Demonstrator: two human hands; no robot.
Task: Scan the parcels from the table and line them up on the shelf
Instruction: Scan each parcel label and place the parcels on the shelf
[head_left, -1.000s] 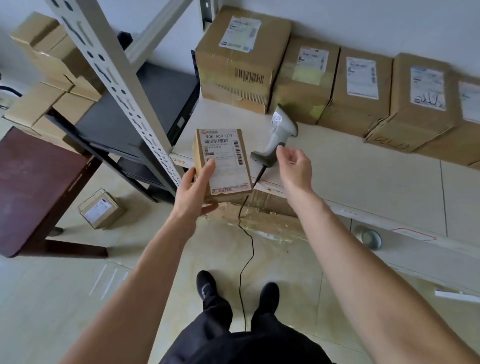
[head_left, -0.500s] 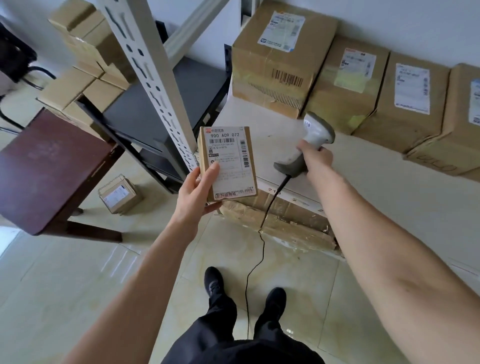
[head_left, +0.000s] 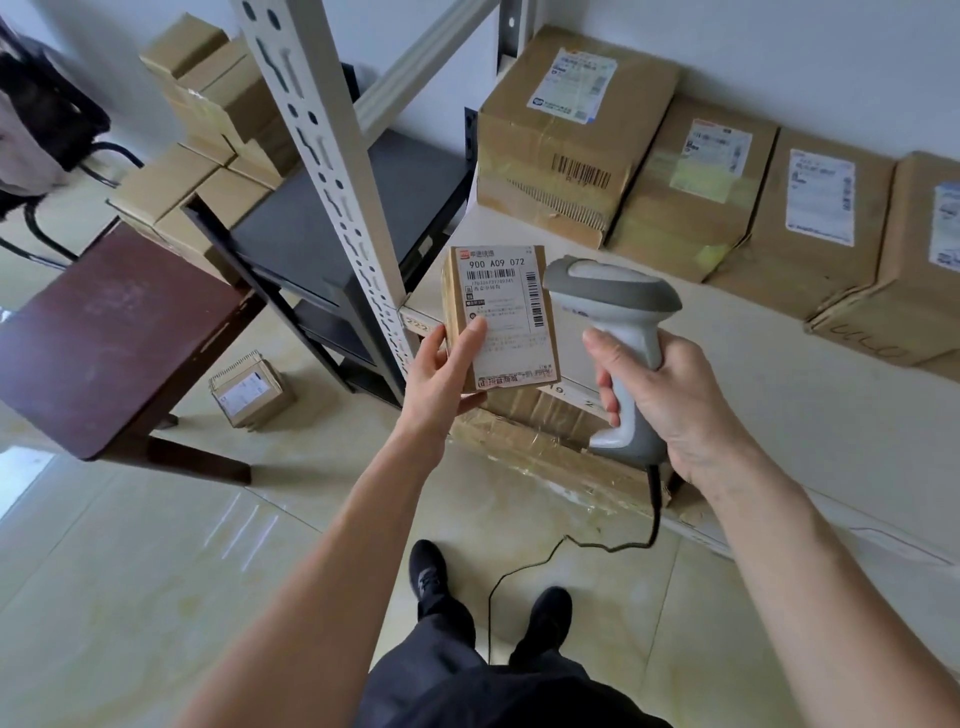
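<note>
- Firmly, the left hand (head_left: 441, 371) gripped the small parcel (head_left: 501, 317) by its lower left corner, thumb pressed flat on the white label (head_left: 506, 317) and the other fingers hidden behind the box; the parcel was upright in the air in front of the shelf's edge, label towards the camera.
- The parcel looked light, judged by how one hand carried it from a single corner. It was a stiff cardboard box with square edges, so it should not sag. The label's paper seemed smoother than the card, so a hold across the bare brown sides would likely slip less.
- The right hand (head_left: 670, 384) was wrapped round the handle of the scanner (head_left: 613, 332), a grey and off-white plastic pistol shape with a rounded head; its head was just beside the parcel's right edge, and whether they touched could not be told. A black cable (head_left: 652, 512) hung from the handle's base to the floor.
- Beyond the hands, the pale flat shelf (head_left: 779, 415) carried a row of large boxes (head_left: 571, 140) along the wall, creased brown card with glossy tape and white labels, touching side to side.
- To the left stood a perforated metal upright (head_left: 332, 171), a dark table (head_left: 104, 338), more stacked cartons (head_left: 208, 104), and one little box on the tiled floor (head_left: 252, 389).
</note>
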